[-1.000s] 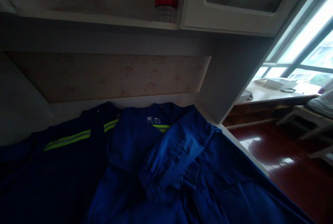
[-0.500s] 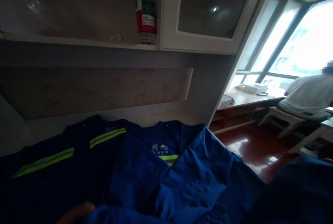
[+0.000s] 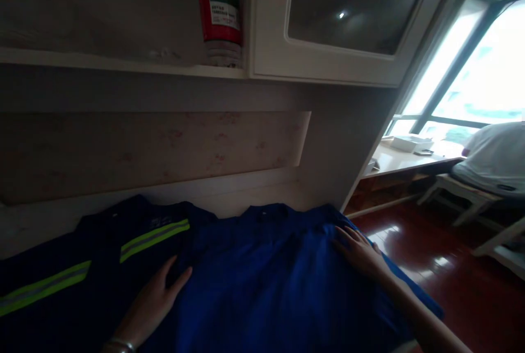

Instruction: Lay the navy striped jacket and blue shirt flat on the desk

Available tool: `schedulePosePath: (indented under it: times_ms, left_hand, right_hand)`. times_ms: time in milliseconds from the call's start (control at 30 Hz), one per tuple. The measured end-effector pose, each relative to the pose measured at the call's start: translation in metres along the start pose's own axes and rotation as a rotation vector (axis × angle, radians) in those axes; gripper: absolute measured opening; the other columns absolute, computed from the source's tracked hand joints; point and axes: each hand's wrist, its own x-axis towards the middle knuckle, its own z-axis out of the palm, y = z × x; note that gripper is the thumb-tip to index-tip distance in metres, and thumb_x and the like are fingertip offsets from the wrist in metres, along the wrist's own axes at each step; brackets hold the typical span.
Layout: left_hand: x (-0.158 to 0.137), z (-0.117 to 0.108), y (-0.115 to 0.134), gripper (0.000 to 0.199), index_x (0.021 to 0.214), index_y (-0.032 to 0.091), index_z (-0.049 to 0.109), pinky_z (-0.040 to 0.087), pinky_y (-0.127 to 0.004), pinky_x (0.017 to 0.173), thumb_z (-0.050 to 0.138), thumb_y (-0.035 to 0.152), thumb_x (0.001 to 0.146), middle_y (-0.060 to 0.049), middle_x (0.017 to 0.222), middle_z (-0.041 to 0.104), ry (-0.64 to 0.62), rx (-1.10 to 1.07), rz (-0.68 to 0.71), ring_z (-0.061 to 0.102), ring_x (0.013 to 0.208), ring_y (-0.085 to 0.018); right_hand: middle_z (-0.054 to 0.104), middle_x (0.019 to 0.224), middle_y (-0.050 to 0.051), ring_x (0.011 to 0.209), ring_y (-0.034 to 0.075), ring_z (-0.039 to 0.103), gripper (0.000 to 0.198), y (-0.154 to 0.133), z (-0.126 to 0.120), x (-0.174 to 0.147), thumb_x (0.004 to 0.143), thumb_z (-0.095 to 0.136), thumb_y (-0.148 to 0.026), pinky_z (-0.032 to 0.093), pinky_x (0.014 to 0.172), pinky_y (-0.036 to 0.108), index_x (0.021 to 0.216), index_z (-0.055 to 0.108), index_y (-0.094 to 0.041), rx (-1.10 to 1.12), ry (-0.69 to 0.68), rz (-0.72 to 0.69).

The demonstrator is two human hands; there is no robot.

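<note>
A blue work jacket [image 3: 262, 276] lies spread out in front of me, its collar toward the back wall and its logo and stripe now covered by cloth. My right hand [image 3: 359, 246] rests on its right shoulder area with the fingers stretched out. Over the jacket's left edge is my left hand [image 3: 159, 293], thumb and fingers apart, a bracelet at the wrist; whether it touches the cloth I cannot tell. Left of it lies a second, darker blue jacket [image 3: 102, 287] with yellow-green reflective stripes [image 3: 155, 239] across the chest.
Above hangs a white cabinet [image 3: 328, 65] with a glass door and an open shelf holding a red and green can [image 3: 221, 11]. To the right, past a slanting panel edge, a person in a white top [image 3: 498, 153] sits on a stool [image 3: 459, 194] by a windowside desk [image 3: 414, 161].
Blue cloth now lies flat over the jacket's open front, hiding the logo and stripe. Both hands have come into fuller view on it. My view has shifted slightly.
</note>
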Motion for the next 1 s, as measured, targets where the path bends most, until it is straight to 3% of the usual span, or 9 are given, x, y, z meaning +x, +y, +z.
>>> schedulePosePath:
  times_ms: [100,267,400,533,667,833,1000]
  left_hand:
    - [0.007,0.005,-0.003,0.082,0.136,0.005,0.044,0.031,-0.047,0.114,0.044,0.065,0.080,-0.022,0.144,0.047,0.027,0.085,0.065,0.045,0.133,-0.033]
    - [0.029,0.007,-0.007,0.067,0.137,0.010,0.044,0.039,-0.045,0.109,0.042,0.051,0.084,-0.018,0.135,0.055,0.106,0.059,0.112,0.054,0.125,-0.029]
    - [0.057,0.001,0.002,0.062,0.134,0.013,0.047,0.034,-0.044,0.113,0.042,0.049,0.085,-0.015,0.141,0.051,0.192,0.018,0.128,0.049,0.129,-0.028]
    - [0.099,-0.004,0.012,0.055,0.128,0.015,0.051,0.036,-0.047,0.111,0.045,0.044,0.082,-0.014,0.133,0.057,0.282,0.035,0.139,0.053,0.124,-0.029]
    - [0.133,0.006,0.004,0.052,0.126,0.017,0.054,0.037,-0.050,0.110,0.043,0.040,0.080,-0.014,0.129,0.058,0.310,0.097,0.152,0.054,0.122,-0.031]
    - [0.144,0.027,-0.008,0.055,0.128,0.015,0.052,0.035,-0.051,0.112,0.038,0.042,0.082,-0.016,0.132,0.055,0.331,0.095,0.158,0.051,0.125,-0.031]
    - [0.140,0.028,0.006,0.059,0.130,0.011,0.049,0.031,-0.053,0.114,0.038,0.044,0.083,-0.018,0.138,0.051,0.296,0.023,0.119,0.047,0.130,-0.033]
  right_hand:
    - [0.051,0.143,0.003,0.138,0.038,0.034,0.046,0.003,0.022,-0.008,0.084,0.047,-0.053,0.022,0.107,0.070,0.126,0.059,-0.038,-0.063,-0.070,-0.002]
    - [0.039,0.152,0.004,0.142,0.036,0.026,0.053,-0.006,0.043,0.005,0.091,0.035,-0.049,0.023,0.109,0.066,0.142,0.044,-0.036,-0.322,-0.131,-0.052]
    - [0.037,0.153,0.007,0.142,0.034,0.026,0.056,-0.023,0.053,0.034,0.096,0.028,-0.047,0.028,0.110,0.056,0.149,0.034,-0.031,-0.434,-0.114,-0.081]
    - [0.035,0.154,0.009,0.142,0.034,0.028,0.057,-0.039,0.069,0.069,0.098,0.025,-0.048,0.027,0.112,0.051,0.152,0.028,-0.029,-0.456,-0.087,-0.066]
    - [0.033,0.154,0.008,0.141,0.034,0.029,0.058,-0.047,0.086,0.106,0.098,0.020,-0.052,0.030,0.110,0.050,0.152,0.026,-0.031,-0.452,-0.100,-0.065]
    - [0.032,0.155,0.009,0.142,0.029,0.029,0.057,-0.050,0.093,0.148,0.099,0.019,-0.047,0.026,0.114,0.045,0.152,0.027,-0.028,-0.450,-0.125,-0.138]
    - [0.035,0.154,0.009,0.140,0.028,0.033,0.056,-0.053,0.089,0.163,0.096,0.028,-0.038,0.022,0.116,0.043,0.149,0.035,-0.022,-0.463,-0.151,-0.207]
